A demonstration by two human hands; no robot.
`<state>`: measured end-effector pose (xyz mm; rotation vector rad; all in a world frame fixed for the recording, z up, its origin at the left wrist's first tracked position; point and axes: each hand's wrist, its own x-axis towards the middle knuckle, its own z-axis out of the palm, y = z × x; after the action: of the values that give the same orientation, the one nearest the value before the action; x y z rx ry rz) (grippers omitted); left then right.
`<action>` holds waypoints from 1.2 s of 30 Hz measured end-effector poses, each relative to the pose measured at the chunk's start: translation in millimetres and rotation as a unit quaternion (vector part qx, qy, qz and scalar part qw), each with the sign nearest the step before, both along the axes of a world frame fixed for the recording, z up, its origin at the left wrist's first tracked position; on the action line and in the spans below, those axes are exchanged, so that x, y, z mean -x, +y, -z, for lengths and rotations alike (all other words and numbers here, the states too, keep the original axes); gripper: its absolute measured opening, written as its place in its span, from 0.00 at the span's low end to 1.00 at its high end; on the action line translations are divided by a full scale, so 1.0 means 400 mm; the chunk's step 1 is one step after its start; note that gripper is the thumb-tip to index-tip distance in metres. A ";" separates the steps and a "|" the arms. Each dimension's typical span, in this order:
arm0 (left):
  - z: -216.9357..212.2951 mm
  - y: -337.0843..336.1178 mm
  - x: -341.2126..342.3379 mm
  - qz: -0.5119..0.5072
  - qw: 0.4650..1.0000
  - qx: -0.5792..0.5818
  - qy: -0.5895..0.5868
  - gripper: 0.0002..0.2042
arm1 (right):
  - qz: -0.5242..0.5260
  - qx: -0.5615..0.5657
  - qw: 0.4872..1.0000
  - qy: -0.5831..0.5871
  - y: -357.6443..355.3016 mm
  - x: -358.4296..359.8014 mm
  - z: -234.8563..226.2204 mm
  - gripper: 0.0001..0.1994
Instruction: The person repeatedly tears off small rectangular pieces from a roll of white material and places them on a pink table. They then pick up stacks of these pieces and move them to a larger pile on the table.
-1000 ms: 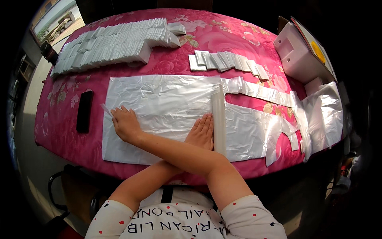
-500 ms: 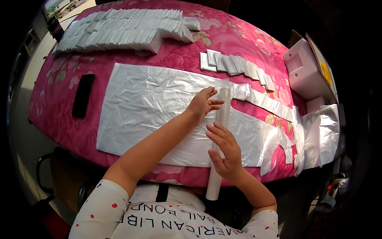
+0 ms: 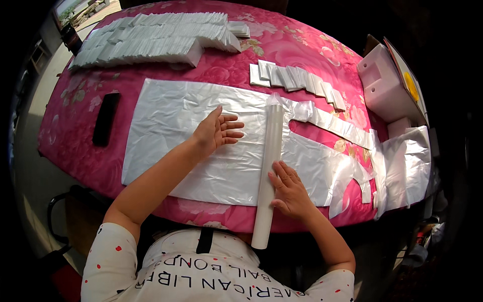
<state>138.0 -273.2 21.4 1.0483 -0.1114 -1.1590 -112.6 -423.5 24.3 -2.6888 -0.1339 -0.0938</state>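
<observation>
The flat, open left hand (image 3: 215, 132) pins the translucent white plastic sheet (image 3: 176, 131) while the right hand (image 3: 289, 191), fingers spread, rests on the long white tube (image 3: 268, 171), so rolling looks underway and likely needs even pressure.

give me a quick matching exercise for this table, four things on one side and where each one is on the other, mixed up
Things:
1. left hand
2. right hand
3. black flat object
4. white box

Places:
A. at the table's far right
B. flat on the plastic sheet, left of the white tube
C. on the cloth left of the sheet
D. against the tube's lower right side

Pairs: 1-B, 2-D, 3-C, 4-A
</observation>
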 end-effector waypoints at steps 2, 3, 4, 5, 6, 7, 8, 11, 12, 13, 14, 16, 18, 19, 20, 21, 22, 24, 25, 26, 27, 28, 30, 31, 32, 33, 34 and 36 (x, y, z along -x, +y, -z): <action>-0.006 0.115 -0.027 -0.009 0.999 -0.027 -0.044 0.31 | -0.041 -0.024 0.999 -0.012 0.060 -0.062 0.001 0.31; -0.012 0.171 -0.034 -0.023 0.997 -0.038 -0.063 0.31 | -0.069 -0.016 0.997 -0.012 0.100 -0.098 -0.012 0.30; -0.024 0.226 -0.039 -0.036 0.995 -0.049 -0.081 0.31 | -0.135 -0.015 0.991 -0.007 0.145 -0.140 -0.028 0.29; -0.031 0.283 -0.043 -0.048 0.993 -0.059 -0.090 0.31 | -0.211 -0.051 0.976 0.002 0.197 -0.182 -0.038 0.28; -0.033 0.339 -0.044 -0.061 0.991 -0.068 -0.098 0.30 | -0.263 -0.129 0.956 -0.010 0.256 -0.212 -0.056 0.27; -0.039 0.391 -0.043 -0.075 0.989 -0.077 -0.106 0.30 | -0.309 -0.193 0.931 -0.023 0.311 -0.236 -0.070 0.26; -0.047 0.442 -0.038 -0.084 0.986 -0.088 -0.110 0.30 | -0.330 -0.226 0.916 -0.027 0.345 -0.253 -0.084 0.25; -0.057 0.587 -0.004 -0.116 0.979 -0.118 -0.117 0.28 | -0.358 -0.297 0.883 -0.054 0.397 -0.312 -0.116 0.20; -0.064 0.633 0.016 -0.126 0.975 -0.136 -0.121 0.28 | -0.326 -0.289 0.898 -0.062 0.395 -0.334 -0.122 0.17; -0.066 0.667 0.036 -0.132 0.972 -0.153 -0.123 0.27 | -0.296 -0.266 0.913 -0.087 0.380 -0.363 -0.106 0.16; -0.064 0.701 0.055 -0.137 0.968 -0.169 -0.125 0.27 | -0.263 -0.224 0.931 -0.122 0.366 -0.392 -0.094 0.16; -0.055 0.753 0.098 -0.134 0.966 -0.170 -0.137 0.25 | -0.209 -0.110 0.962 -0.139 0.342 -0.443 -0.061 0.17; -0.051 0.780 0.142 -0.130 0.961 -0.184 -0.162 0.24 | -0.212 -0.046 0.968 -0.126 0.346 -0.496 -0.017 0.21; -0.039 0.785 0.159 -0.132 0.961 -0.177 -0.168 0.24 | -0.221 -0.018 0.966 -0.136 0.357 -0.523 0.007 0.22; -0.038 0.780 0.179 -0.140 0.959 -0.175 -0.171 0.22 | -0.229 0.011 0.962 -0.147 0.370 -0.548 0.026 0.24; -0.030 0.770 0.194 -0.142 0.949 -0.190 -0.208 0.21 | -0.242 0.000 0.960 -0.145 0.392 -0.576 0.039 0.24; -0.027 0.760 0.208 -0.146 0.936 -0.204 -0.247 0.19 | -0.235 -0.003 0.962 -0.141 0.424 -0.601 0.044 0.23; -0.012 0.736 0.224 -0.169 0.882 -0.263 -0.352 0.19 | -0.222 -0.009 0.966 -0.132 0.496 -0.640 0.054 0.22; -0.023 0.718 0.225 -0.148 0.839 -0.312 -0.420 0.23 | -0.193 -0.029 0.976 -0.095 0.533 -0.653 0.042 0.21; -0.034 0.697 0.223 -0.125 0.789 -0.360 -0.483 0.27 | -0.143 -0.035 0.983 -0.113 0.565 -0.658 0.050 0.22; -0.035 0.677 0.224 -0.107 0.742 -0.412 -0.518 0.30 | -0.091 -0.043 0.986 -0.132 0.601 -0.663 0.063 0.22; -0.035 0.659 0.227 -0.086 0.691 -0.462 -0.550 0.33 | -0.039 -0.052 0.987 -0.149 0.629 -0.665 0.069 0.23; -0.026 0.660 0.222 -0.069 0.650 -0.506 -0.562 0.37 | 0.033 -0.118 0.980 -0.158 0.660 -0.663 0.072 0.31; -0.016 0.668 0.216 -0.073 0.664 -0.504 -0.547 0.38 | 0.067 -0.161 0.970 -0.168 0.670 -0.662 0.078 0.33; -0.012 0.674 0.212 -0.076 0.678 -0.501 -0.532 0.39 | 0.102 -0.204 0.957 -0.178 0.677 -0.661 0.086 0.36; -0.016 0.680 0.213 -0.081 0.746 -0.447 -0.487 0.39 | 0.114 -0.248 0.948 -0.165 0.679 -0.661 0.083 0.42; -0.024 0.685 0.215 -0.085 0.807 -0.388 -0.437 0.39 | 0.133 -0.311 0.930 -0.147 0.676 -0.659 0.078 0.43; -0.025 0.681 0.226 -0.083 0.924 -0.227 -0.295 0.35 | 0.173 -0.432 0.879 -0.109 0.653 -0.651 0.057 0.43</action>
<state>47.4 -0.7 31.3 1.7694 -0.2285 -0.6923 147.8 -162.3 1.4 -1.7682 0.2684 -0.4506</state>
